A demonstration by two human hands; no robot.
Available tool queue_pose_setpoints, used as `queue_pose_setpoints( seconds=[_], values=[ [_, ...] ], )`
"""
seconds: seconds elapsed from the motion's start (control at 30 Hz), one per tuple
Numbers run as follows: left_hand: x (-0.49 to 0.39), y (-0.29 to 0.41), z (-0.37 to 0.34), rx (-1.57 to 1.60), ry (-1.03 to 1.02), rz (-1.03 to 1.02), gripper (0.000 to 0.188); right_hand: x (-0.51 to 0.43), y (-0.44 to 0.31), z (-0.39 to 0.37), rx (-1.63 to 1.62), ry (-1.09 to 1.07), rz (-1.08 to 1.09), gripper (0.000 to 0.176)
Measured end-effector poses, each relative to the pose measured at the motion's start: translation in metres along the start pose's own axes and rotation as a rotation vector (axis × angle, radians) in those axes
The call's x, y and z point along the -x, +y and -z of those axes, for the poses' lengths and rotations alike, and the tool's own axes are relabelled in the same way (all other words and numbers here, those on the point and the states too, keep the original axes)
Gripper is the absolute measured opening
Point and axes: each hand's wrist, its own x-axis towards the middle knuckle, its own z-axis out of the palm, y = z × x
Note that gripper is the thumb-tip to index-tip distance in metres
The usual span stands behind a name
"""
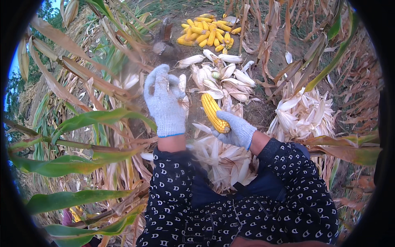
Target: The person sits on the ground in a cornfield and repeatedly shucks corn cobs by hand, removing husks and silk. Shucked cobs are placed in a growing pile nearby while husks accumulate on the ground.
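Note:
In a pale knitted glove, my right hand (pixel 233 128) grips a husked yellow ear of corn (pixel 211 109) near its lower end, the cob slanting up to the left. My left hand (pixel 163 95), gloved too, is raised at the left with fingers bent and apart; some dry strands cling to the glove, and no ear is in it. Beyond both hands lies a heap of ears in pale husks (pixel 226 75). Farther off, bare yellow ears (pixel 209 29) form a pile on the soil. Loose husks (pixel 228 157) are heaped below my right hand, close to my body.
Another mound of stripped husks (pixel 304 114) is at the right. Green and dry corn leaves (pixel 89 120) reach in from the left, close to my left arm. Dry stalks hang at the upper right. A cut stump (pixel 159 48) stands left of the yellow pile.

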Motion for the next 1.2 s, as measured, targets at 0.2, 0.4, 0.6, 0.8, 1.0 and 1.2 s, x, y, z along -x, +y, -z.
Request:
queue_pose_setpoints(
  seconds=[0.2,0.4,0.6,0.8,1.0,1.2],
  values=[
    [-0.017,0.003,0.018,0.303,0.13,0.236,0.012,0.001,0.093,0.008,-0.005,0.109,-0.442,0.038],
    [-0.024,0.001,0.024,0.327,0.144,0.292,0.013,-0.031,0.008,-0.027,-0.13,-0.076,0.161,0.053],
    [-0.021,0.002,0.028,0.359,0.119,0.332,0.014,-0.036,-0.086,-0.025,0.301,0.1,1.032,0.071],
    [-0.023,0.0,0.032,0.345,0.043,0.34,0.02,-0.061,-0.029,0.025,1.226,0.352,0.395,0.067],
    [-0.023,-0.001,0.029,0.394,0.014,0.34,0.017,-0.065,0.034,0.094,2.111,0.455,0.141,0.061],
    [-0.025,0.0,0.03,0.466,-0.025,0.388,0.026,-0.086,0.046,0.127,1.92,-0.206,-0.387,0.056]
  ],
)
